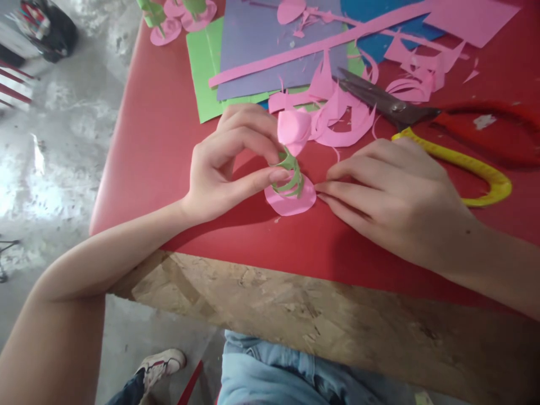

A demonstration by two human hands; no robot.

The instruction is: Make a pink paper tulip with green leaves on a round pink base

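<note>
A small paper flower stands near the front of the red table [160, 129]: a rolled pink bud [293, 130] on a curled green paper stem [291, 174], set on a round pink paper base [290, 201]. My left hand [228, 163] pinches the green stem between thumb and fingers. My right hand [388, 194] lies flat on the table, its fingertips pressing on the right edge of the pink base.
Scissors [422, 115] with red and yellow handles lie behind my right hand among pink paper scraps [341, 118]. Purple [261, 50], green [202, 73] and blue [379, 22] sheets lie further back. Similar paper flowers [169, 22] stand at the far left corner. The table's bare wooden front edge [295, 315] faces me.
</note>
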